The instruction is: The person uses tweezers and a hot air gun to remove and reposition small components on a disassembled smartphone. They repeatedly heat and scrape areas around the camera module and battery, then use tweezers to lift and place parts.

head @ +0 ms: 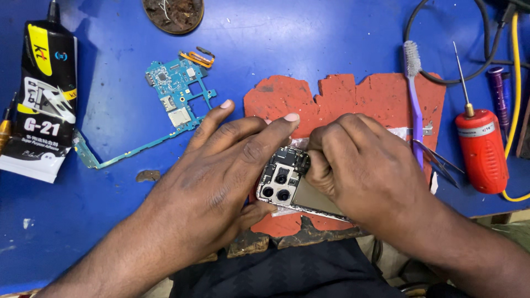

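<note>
Your left hand [221, 171] cradles the phone frame [292, 190], long axis running right and toward you, while your right hand [359, 165], fingers curled shut, pinches at its camera end.

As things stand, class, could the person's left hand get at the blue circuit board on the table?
Probably yes. The left hand rests on the phone frame, and the blue circuit board lies uncovered just beyond its fingertips, with bare blue table between them.

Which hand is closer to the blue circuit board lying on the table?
Left. The left hand has its fingertips just right of the blue circuit board; the right hand sits farther right, over the phone frame.
</note>
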